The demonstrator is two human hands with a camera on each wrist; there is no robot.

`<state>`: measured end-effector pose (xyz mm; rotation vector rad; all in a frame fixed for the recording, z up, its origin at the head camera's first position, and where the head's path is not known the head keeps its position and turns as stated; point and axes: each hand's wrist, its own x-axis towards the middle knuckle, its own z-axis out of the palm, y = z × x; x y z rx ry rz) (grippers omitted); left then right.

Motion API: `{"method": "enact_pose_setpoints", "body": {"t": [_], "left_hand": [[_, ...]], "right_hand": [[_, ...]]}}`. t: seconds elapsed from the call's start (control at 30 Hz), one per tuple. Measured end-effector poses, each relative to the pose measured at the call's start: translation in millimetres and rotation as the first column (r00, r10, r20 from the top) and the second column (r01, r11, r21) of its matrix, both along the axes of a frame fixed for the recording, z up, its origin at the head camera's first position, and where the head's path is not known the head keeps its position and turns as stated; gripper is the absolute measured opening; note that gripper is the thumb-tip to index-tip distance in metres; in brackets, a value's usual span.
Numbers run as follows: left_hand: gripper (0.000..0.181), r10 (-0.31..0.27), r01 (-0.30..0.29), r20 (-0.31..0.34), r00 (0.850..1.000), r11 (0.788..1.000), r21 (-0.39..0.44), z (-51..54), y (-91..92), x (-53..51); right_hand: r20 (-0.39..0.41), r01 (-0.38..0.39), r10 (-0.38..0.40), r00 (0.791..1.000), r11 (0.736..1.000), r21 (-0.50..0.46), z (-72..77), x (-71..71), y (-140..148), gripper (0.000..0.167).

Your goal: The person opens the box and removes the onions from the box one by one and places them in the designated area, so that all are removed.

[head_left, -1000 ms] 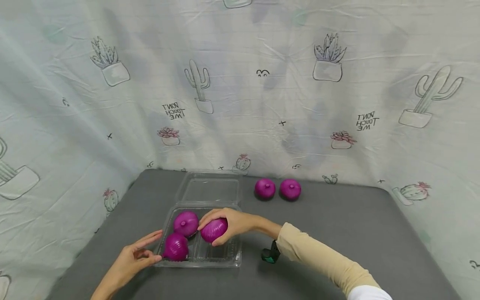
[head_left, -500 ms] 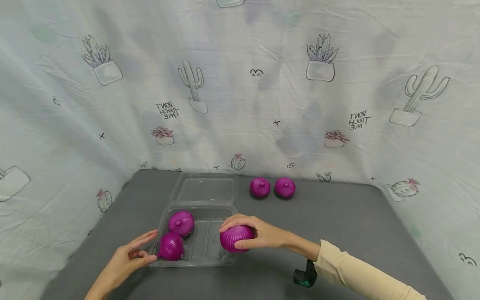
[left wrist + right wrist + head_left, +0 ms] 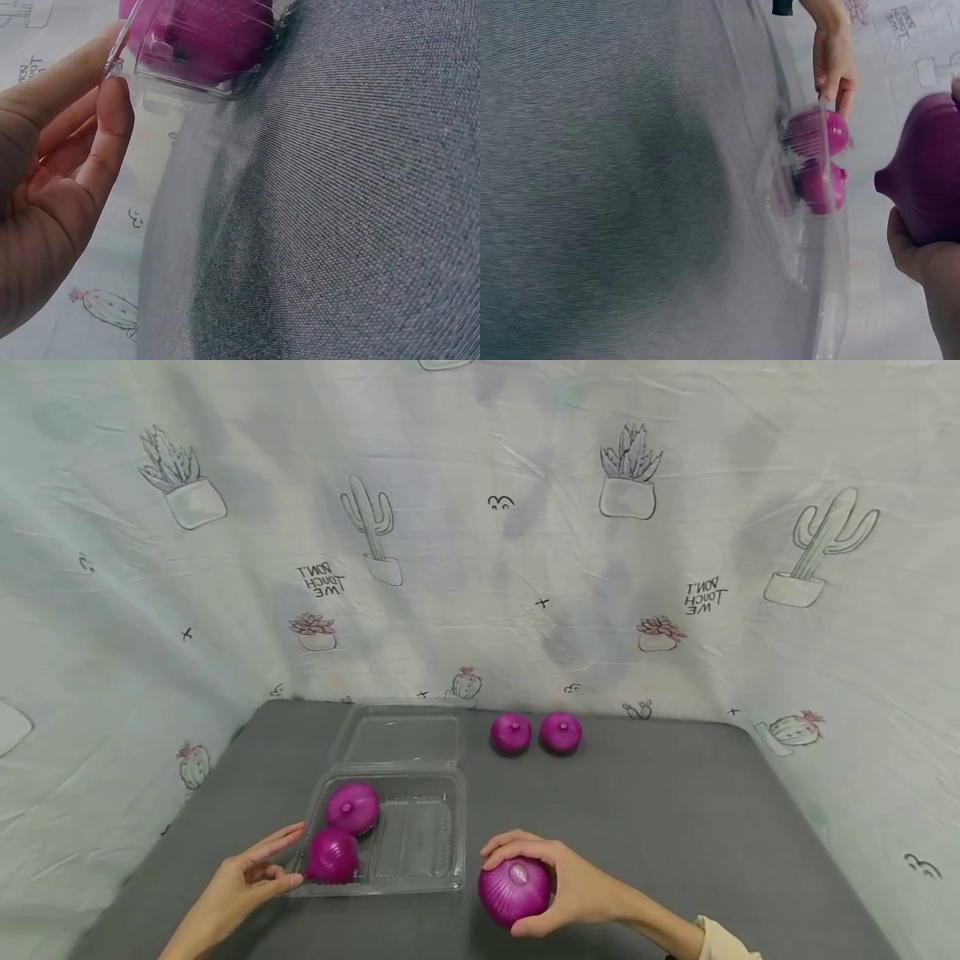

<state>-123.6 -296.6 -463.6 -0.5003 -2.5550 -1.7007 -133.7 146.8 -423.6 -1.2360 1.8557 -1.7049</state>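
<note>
And here's the right hand (image 3: 573,881), its fingers and thumb curved around the held onion (image 3: 512,893), over the table (image 3: 637,810) just to the right of the box (image 3: 420,839) and apart from it! A pale round end shows on top in the head view; the right wrist view catches its stubby tip.

Across to the left hand (image 3: 240,885): a narrow pinch, thumb and fingertips on the box's clear rim at the left front corner.

Inside the box, 2 purple onions sit on the left side, the rear onion (image 3: 352,808) just behind the front onion (image 3: 333,855), whose tip points towards the left hand. Ribbed clear floor shows to their right. The lid (image 3: 405,735) lies folded open behind the box.

Far back on the table, 2 more: the far left onion (image 3: 511,732) and the far right onion (image 3: 561,732), close together, stubs up, in front of the cactus-print curtain (image 3: 540,527).
</note>
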Motion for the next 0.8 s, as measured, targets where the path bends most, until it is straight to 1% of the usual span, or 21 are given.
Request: {"method": "enact_pose_setpoints", "body": {"t": [0.13,0.2,0.3,0.47,0.63,0.7,0.8], "left_hand": [[0.053,0.028,-0.027,0.030,0.999,0.999,-0.023,1.5,-0.8,-0.4],[0.053,0.040,-0.038,0.046,0.998,0.999,-0.038,1.7,-1.1,-0.8],[0.053,0.050,-0.047,0.056,0.997,0.998,-0.052,1.5,-2.0,-1.4],[0.052,0.051,-0.049,0.065,0.997,0.998,-0.038,-0.5,-2.7,-2.1],[0.053,0.073,-0.069,0.082,0.994,0.996,-0.047,0.1,-2.5,-2.6],[0.053,0.076,-0.072,0.088,0.993,0.996,-0.045,0.4,-1.9,-2.4],[0.053,0.071,-0.068,0.085,0.994,0.997,-0.036,-0.1,-0.7,-2.0]], "right_hand": [[0.032,-0.059,0.059,0.998,0.998,-0.009,-7.3,2.9,9.3,0.048],[0.024,-0.083,0.083,0.996,0.996,-0.010,-11.3,2.9,15.5,0.049],[0.009,-0.089,0.089,0.996,0.996,-0.002,-17.1,1.7,25.8,0.050],[0.039,-0.055,0.055,0.998,0.998,0.004,-24.2,-1.9,44.4,0.050],[0.028,-0.004,0.004,1.000,1.000,0.015,-29.4,-12.5,57.9,0.049],[0.013,0.042,-0.042,0.999,0.999,0.030,-31.0,-17.2,61.7,0.050],[0.023,0.122,-0.123,0.992,0.991,0.051,-33.7,-23.3,67.0,0.053]]}}
